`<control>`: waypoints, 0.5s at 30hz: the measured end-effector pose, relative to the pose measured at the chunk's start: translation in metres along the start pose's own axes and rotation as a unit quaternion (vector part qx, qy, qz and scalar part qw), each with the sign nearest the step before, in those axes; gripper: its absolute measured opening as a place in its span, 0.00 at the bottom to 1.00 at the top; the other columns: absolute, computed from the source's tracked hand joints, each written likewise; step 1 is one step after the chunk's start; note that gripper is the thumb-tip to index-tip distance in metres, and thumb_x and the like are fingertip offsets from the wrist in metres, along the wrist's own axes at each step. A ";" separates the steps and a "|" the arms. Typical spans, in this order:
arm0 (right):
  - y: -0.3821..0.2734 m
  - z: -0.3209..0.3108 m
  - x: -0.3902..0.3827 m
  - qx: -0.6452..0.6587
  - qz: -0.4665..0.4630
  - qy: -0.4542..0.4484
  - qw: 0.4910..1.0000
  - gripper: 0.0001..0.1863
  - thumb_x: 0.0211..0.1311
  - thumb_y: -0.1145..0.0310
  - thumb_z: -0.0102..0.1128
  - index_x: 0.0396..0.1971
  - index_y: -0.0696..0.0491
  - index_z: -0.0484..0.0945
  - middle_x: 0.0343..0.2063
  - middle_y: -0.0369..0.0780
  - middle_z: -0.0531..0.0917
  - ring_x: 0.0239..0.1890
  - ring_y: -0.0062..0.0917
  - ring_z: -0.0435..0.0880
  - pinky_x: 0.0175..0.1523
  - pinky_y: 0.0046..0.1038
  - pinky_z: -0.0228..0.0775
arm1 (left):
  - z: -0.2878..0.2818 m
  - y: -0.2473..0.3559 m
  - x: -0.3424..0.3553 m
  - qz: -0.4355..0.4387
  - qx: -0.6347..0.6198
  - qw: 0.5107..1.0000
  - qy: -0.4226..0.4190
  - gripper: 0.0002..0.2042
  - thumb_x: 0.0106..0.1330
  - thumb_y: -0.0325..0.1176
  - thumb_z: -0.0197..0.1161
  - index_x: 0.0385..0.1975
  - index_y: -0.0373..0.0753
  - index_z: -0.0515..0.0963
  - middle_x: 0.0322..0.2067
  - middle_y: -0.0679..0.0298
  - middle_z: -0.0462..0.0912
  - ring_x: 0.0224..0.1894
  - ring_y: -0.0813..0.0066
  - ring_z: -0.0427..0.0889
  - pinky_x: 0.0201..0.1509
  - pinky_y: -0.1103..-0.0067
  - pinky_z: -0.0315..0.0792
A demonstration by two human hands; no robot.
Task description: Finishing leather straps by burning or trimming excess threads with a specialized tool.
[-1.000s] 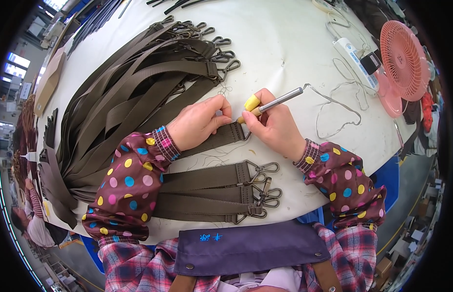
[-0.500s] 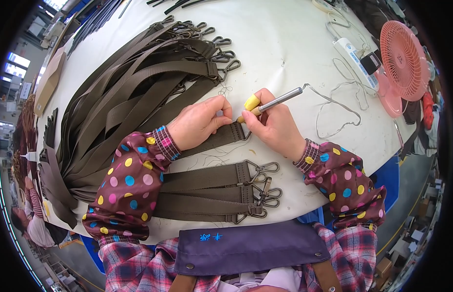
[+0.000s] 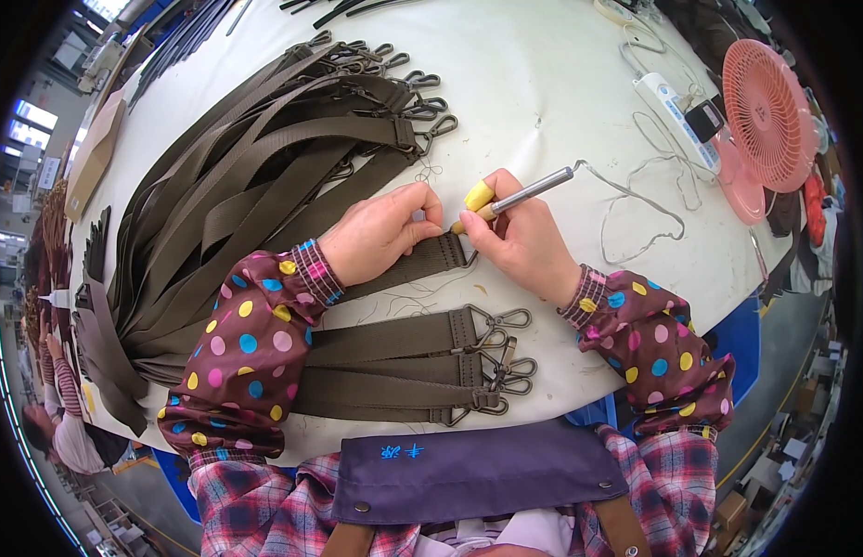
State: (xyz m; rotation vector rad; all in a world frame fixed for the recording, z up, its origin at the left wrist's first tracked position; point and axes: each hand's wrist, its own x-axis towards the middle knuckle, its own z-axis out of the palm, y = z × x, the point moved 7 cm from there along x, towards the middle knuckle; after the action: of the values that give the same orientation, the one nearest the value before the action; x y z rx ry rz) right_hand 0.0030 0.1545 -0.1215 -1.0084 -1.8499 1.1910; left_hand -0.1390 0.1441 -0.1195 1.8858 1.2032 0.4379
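Observation:
A dark olive webbing strap (image 3: 408, 271) lies under my left hand (image 3: 380, 234), its stitched end holding a metal ring. My left thumb and forefinger pinch together at the strap's far edge; whatever is between them is too small to see. In my right hand (image 3: 527, 243) is a corded pen-shaped tool (image 3: 540, 186) with a silver handle, its tip pointing left at the strap's end near my left fingertips. A yellow cover (image 3: 479, 195) sits on one right finger. Nearer me, several similar straps (image 3: 385, 341) lie with metal snap hooks (image 3: 517, 367) pointing right.
A large pile of olive straps (image 3: 237, 176) with hooks covers the left of the white table (image 3: 543, 84). Back right stand a pink fan (image 3: 764, 116) and a white power strip (image 3: 675, 111) with loose cords. Another person (image 3: 70, 427) is at far left. Loose threads lie about.
The silver end of the pen-shaped tool has shifted very slightly left. Both my hands stay in nearly the same place, and the person at far left has moved a little.

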 end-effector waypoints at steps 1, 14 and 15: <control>0.000 0.000 0.000 0.000 -0.003 0.003 1.000 0.12 0.58 0.68 0.58 0.33 0.57 0.66 0.20 0.40 0.77 0.19 0.23 0.77 0.26 0.24 0.68 | 0.000 0.000 0.000 0.000 0.000 1.000 0.000 0.03 0.64 0.26 0.55 0.33 0.38 0.68 0.24 0.66 0.71 0.22 0.79 0.71 0.28 0.81 0.68; 0.000 0.000 0.001 0.054 0.012 -0.001 0.998 0.10 0.59 0.69 0.57 0.33 0.57 0.66 0.19 0.38 0.78 0.19 0.17 0.75 0.26 0.21 0.67 | -0.009 0.008 0.002 0.041 0.094 0.991 -0.085 0.06 0.60 0.30 0.62 0.33 0.39 0.72 0.36 0.59 0.70 0.34 0.65 0.73 0.39 0.75 0.70; 0.000 0.002 0.001 0.048 0.009 -0.008 0.999 0.11 0.59 0.69 0.57 0.33 0.57 0.66 0.19 0.38 0.78 0.19 0.18 0.76 0.26 0.21 0.67 | -0.009 0.006 0.002 0.043 0.084 0.992 -0.086 0.06 0.60 0.30 0.62 0.32 0.39 0.72 0.36 0.59 0.69 0.33 0.66 0.73 0.39 0.75 0.70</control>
State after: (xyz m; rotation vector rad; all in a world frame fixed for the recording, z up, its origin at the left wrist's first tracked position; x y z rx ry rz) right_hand 0.0012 0.1544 -0.1216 -0.9659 -1.7816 1.2891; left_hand -0.1408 0.1490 -0.1092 2.0782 1.0757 0.2196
